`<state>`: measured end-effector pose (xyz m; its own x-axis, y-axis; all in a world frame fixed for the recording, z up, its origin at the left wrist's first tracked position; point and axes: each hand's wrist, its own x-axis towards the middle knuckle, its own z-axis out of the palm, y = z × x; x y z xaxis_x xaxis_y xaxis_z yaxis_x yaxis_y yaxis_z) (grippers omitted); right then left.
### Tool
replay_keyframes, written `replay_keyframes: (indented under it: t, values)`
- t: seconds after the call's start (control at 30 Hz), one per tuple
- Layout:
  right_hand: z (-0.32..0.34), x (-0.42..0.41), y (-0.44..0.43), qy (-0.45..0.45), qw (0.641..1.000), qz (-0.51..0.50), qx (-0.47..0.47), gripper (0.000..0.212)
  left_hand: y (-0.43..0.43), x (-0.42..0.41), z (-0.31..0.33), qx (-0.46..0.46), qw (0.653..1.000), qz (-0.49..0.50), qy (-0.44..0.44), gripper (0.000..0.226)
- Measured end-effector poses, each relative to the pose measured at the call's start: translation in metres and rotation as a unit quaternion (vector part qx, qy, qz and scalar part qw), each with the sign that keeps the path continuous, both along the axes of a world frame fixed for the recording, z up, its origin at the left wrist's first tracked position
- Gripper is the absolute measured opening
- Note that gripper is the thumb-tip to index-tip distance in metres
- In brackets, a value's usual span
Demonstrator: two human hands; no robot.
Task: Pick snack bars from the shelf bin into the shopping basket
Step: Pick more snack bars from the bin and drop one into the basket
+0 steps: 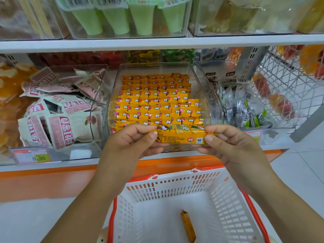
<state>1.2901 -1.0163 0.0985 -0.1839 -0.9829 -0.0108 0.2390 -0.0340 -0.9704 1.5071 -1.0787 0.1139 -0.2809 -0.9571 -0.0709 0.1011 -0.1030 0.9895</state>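
A clear shelf bin (pixel 199 79) holds several rows of yellow snack bars (pixel 152 100). In front of the bin I hold one yellow snack bar (pixel 182 134) level. My left hand (pixel 133 139) pinches its left wrapper end and my right hand (pixel 229 142) pinches its right end. Below, a white shopping basket (pixel 175 186) with a red rim sits under my forearms. One yellow snack bar (pixel 188 225) lies on the basket floor.
Pink and white snack packets (pixel 57 111) fill the bin to the left. Dark wrapped sweets (pixel 243 107) fill the bin to the right. A wire rack (pixel 284 81) stands at far right. An orange shelf edge (pixel 52 172) runs below the bins, with a price tag (pixel 31 156).
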Motion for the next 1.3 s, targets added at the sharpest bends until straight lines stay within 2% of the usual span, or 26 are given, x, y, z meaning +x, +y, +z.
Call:
replay_keyframes:
  t: [0.13, 0.3, 0.37, 0.47, 0.53, 0.6, 0.7, 0.77, 0.87, 0.93, 1.03, 1.1, 1.3]
  values:
    - [0.003, -0.001, -0.001, -0.025, 1.0, -0.011, 0.013, 0.029, 0.0, -0.001, 0.001, 0.019, 1.0, -0.006, 0.002, 0.018]
    - [0.006, -0.003, 0.001, -0.071, 0.996, 0.019, 0.042, 0.046, -0.003, 0.005, 0.0, 0.018, 0.999, -0.038, 0.007, 0.029]
    - [0.007, -0.002, 0.001, -0.064, 0.997, 0.016, 0.043, 0.045, -0.003, 0.006, -0.001, 0.007, 1.0, -0.02, -0.007, 0.02]
    - [0.006, -0.001, 0.001, -0.005, 0.999, -0.004, 0.034, 0.025, -0.003, 0.005, -0.002, -0.008, 1.0, -0.005, -0.028, 0.005]
    - [0.002, -0.001, 0.001, 0.046, 0.999, -0.011, 0.023, 0.035, -0.002, 0.003, -0.002, -0.019, 0.999, -0.011, -0.044, 0.008]
    - [0.0, 0.0, 0.002, 0.05, 0.998, -0.014, 0.019, 0.042, -0.001, 0.0, -0.003, -0.024, 0.998, -0.012, -0.062, 0.015]
    - [-0.001, 0.002, 0.001, 0.047, 0.999, -0.003, 0.008, 0.04, 0.001, -0.005, -0.002, -0.022, 0.998, 0.012, -0.066, 0.013]
    - [0.001, 0.004, 0.001, 0.036, 0.999, -0.016, -0.007, 0.042, 0.002, -0.008, 0.0, -0.03, 0.998, 0.032, -0.053, 0.003]
    - [0.004, 0.007, 0.004, 0.026, 0.998, -0.054, -0.019, 0.035, 0.005, -0.01, 0.002, -0.037, 0.997, 0.063, -0.018, 0.011]
    - [0.004, 0.008, 0.004, 0.047, 0.997, -0.055, -0.019, 0.03, 0.007, -0.012, 0.003, -0.039, 0.996, 0.078, -0.025, 0.014]
    - [0.003, 0.006, 0.004, 0.063, 0.997, -0.033, -0.007, 0.049, 0.005, -0.009, 0.002, -0.019, 0.998, 0.051, -0.015, 0.016]
    - [0.003, 0.003, 0.004, 0.053, 0.998, -0.019, -0.003, 0.053, 0.003, -0.006, 0.003, -0.011, 1.0, 0.014, -0.011, 0.029]
    - [0.005, 0.003, 0.002, -0.018, 1.0, -0.022, -0.008, 0.029, -0.002, 0.001, -0.001, 0.02, 1.0, -0.001, 0.012, 0.03]
